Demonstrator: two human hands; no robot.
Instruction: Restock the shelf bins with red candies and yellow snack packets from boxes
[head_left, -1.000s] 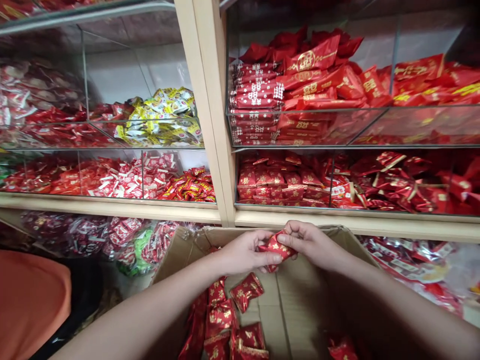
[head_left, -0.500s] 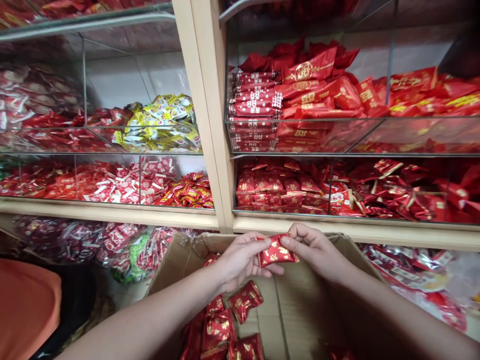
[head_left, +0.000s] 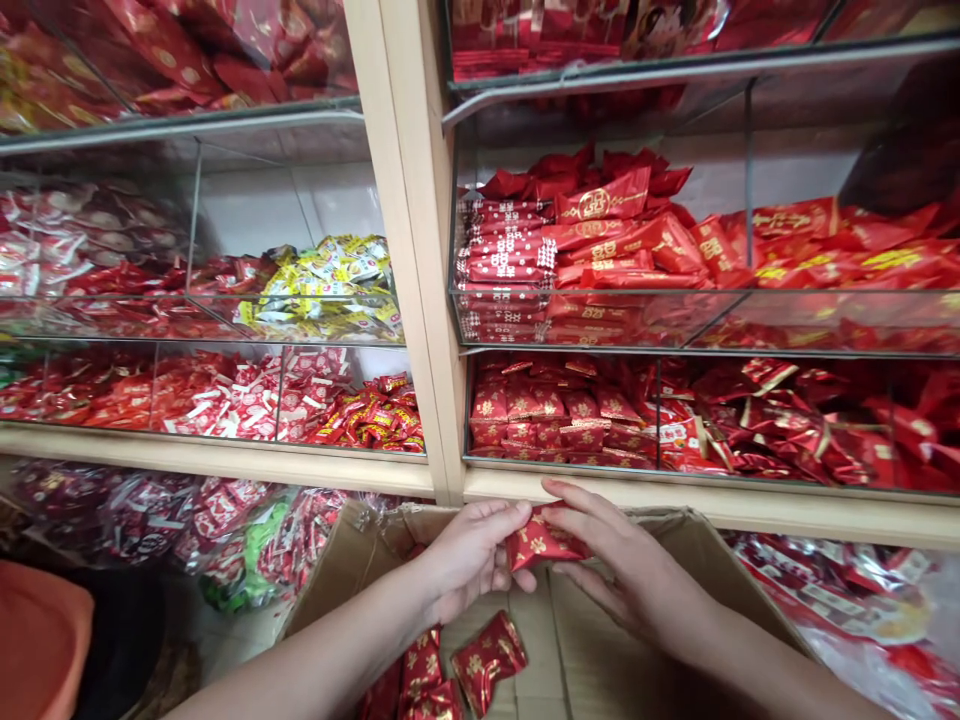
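Observation:
Above the cardboard box point(head_left: 600, 650), my left hand point(head_left: 476, 555) pinches the left end of a small red candy packet point(head_left: 546, 540) printed in gold. My right hand point(head_left: 611, 560) lies against the packet's right end, fingers apart and partly over it; its grip there looks loose. Inside the box, below my left hand, several matching red packets point(head_left: 489, 660) lie loose at the left side. Straight ahead, rows of the same gold-printed packets point(head_left: 540, 405) fill a compartment of the low shelf.
A wooden upright point(head_left: 420, 230) parts the two shelf units. Clear dividers separate compartments of red sweets and yellow-white packets point(head_left: 330, 290). Bagged sweets point(head_left: 240, 540) lie under the left shelf, and more bags point(head_left: 870, 600) are at right. An orange rounded object point(head_left: 41, 640) stands at lower left.
The view has tilted up, so the shelves sit lower in the picture. My right hand has gone from pinching the packet's corner to spread fingers along its right end.

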